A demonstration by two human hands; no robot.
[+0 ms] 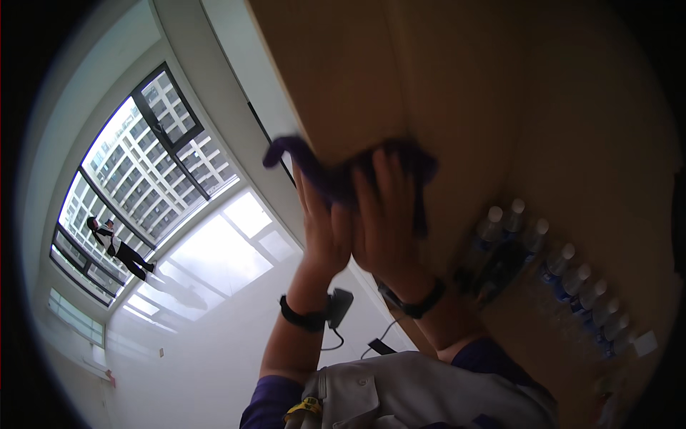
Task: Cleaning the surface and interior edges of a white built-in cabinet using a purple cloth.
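Note:
A dark purple cloth [347, 179] lies against a brown wooden panel [343, 69], with one end hanging out past the panel's left edge. My right hand [388, 225] is spread over the cloth and holds it to the wood. Beside it, my left hand [324, 230] grips the cloth at the panel's edge, its thumb side close to the right hand. The cloth hides part of the left fingers. Both hands and the cloth are slightly blurred.
Several clear plastic bottles [576, 281] with blue labels stand in the dim wooden interior on the right. Black wrist straps [303, 313] carry a small box and cables. A person [120, 246] stands far left by the large window [139, 161], on a glossy pale floor [203, 332].

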